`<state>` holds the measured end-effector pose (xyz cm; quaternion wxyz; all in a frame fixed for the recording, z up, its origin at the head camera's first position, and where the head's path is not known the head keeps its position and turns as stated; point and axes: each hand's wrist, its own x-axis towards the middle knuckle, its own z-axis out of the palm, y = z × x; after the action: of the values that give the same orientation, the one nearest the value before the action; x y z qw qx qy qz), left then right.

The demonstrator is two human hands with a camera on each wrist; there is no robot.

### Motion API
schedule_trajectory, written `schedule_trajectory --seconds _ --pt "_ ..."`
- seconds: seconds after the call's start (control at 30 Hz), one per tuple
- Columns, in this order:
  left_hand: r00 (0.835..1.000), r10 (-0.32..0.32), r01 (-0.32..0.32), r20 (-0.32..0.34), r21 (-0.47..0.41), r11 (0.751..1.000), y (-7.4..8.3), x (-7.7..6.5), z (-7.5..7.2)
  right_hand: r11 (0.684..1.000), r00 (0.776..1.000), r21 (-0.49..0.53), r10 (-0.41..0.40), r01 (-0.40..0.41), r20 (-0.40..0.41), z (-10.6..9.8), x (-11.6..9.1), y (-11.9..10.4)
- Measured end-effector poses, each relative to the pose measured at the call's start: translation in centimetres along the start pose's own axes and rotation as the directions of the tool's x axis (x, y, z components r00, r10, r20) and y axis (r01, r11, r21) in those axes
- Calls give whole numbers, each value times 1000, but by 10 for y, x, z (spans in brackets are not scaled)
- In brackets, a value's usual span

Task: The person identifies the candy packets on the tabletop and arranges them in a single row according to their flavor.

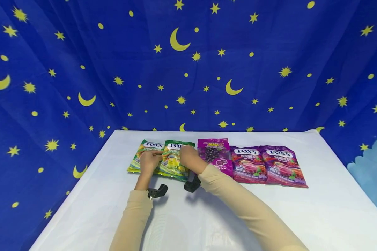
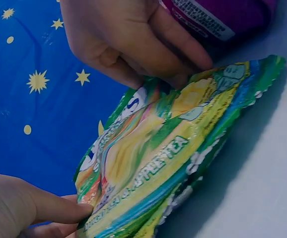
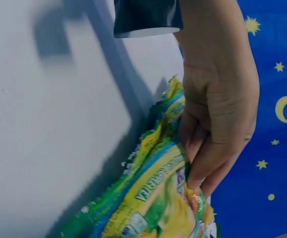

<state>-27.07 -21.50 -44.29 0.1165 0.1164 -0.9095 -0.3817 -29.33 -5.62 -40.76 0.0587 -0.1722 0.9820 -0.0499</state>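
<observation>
Two green and yellow FOX'S candy bags lie at the left of the row in the head view. My left hand (image 1: 149,162) pinches the left edge of the nearer-to-middle green candy bag (image 1: 172,163). At that bag's right side, my right hand (image 1: 190,157) grips its edge with curled fingers. The left wrist view shows this bag (image 2: 148,153) tilted, its lower edge raised off the table, between thumb and fingers of the left hand (image 2: 29,206) and the right hand (image 2: 128,37). The other green candy bag (image 1: 137,163) lies partly behind the left hand.
Right of the hands lie a magenta candy bag (image 1: 214,153) and two purple FOX'S Berries bags, one (image 1: 249,164) beside the other (image 1: 282,165). They rest on a white table (image 1: 94,209). A blue curtain (image 1: 204,69) with stars and moons rises behind it.
</observation>
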Motion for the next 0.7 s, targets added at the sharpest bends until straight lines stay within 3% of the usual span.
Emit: schedule_trajectory --seconds 0.2,0.47,0.7 --pt "997 37 -37 -62 4 999 0 -5 3 999 1000 41 31 -31 3 5 4 -2" --pt "991 73 -72 -112 19 997 -2 -6 11 999 998 6 47 -46 -48 7 3 -1" --pt "989 81 -74 -128 61 995 0 -9 13 995 996 90 -25 34 -90 -3 -8 0"
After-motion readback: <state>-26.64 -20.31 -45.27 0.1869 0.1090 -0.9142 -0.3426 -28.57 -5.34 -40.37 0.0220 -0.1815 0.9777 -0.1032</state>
